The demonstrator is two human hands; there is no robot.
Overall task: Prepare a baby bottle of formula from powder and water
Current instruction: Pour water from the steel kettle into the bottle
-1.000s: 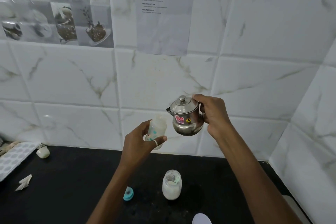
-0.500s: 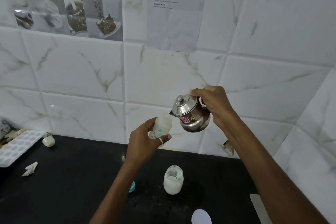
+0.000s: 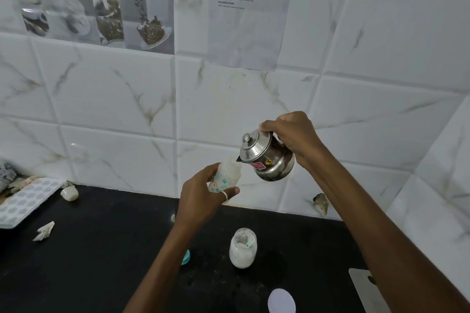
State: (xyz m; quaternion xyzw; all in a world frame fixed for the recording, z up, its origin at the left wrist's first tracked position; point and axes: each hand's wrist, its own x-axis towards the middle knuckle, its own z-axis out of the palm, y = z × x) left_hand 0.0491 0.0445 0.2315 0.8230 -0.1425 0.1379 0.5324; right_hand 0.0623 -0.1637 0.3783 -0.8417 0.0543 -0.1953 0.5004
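Observation:
My left hand (image 3: 203, 193) holds a small translucent baby bottle (image 3: 227, 175) with teal print, lifted above the black counter, its mouth uncapped. My right hand (image 3: 292, 132) grips the handle of a small steel kettle (image 3: 267, 160) with a lid and a red sticker. The kettle tilts left, its spout right at the bottle's mouth. Below, a glass jar (image 3: 243, 249) of white powder stands uncovered on the counter with a small scoop inside.
On the black counter (image 3: 101, 249) lie a teal cap (image 3: 186, 256), a white round lid (image 3: 281, 301), a white tray (image 3: 28, 201) at the left, a crumpled paper scrap (image 3: 45, 231) and a small white piece (image 3: 69, 193). Marble-tiled walls close off the back and right.
The kettle has tipped further to the left and its spout has come down to the bottle's mouth. The bottle has stayed raised in my left hand.

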